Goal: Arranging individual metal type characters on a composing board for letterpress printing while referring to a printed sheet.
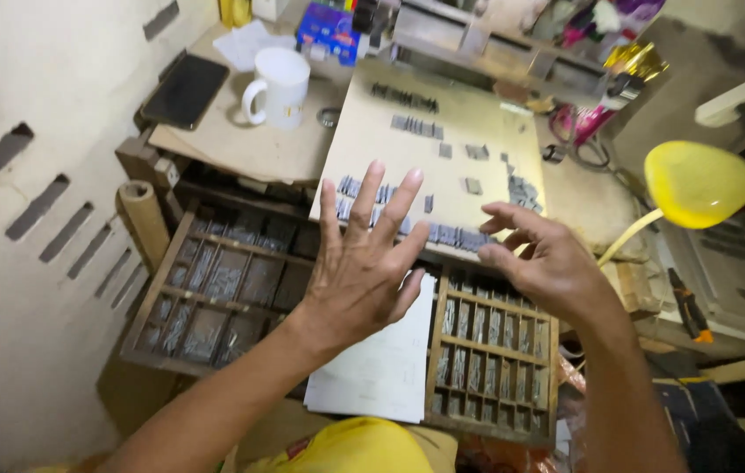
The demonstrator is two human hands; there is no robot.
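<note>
My left hand (362, 263) hovers with fingers spread wide, holding nothing, above the near edge of the pale board (469, 131); my right hand (546, 258) is loosely curled, thumb and forefinger apart, just beside the row of metal type (456, 235) lying along that edge; these small grey slugs look dense for their size, hard and smooth, so I judge they want a fingertip pinch on the long flat sides; below sit wooden type cases (215, 280), gridded compartments full of dull grey sorts, with a white paper sheet (386, 368) between; a white mug (280, 86) stands well apart
</note>
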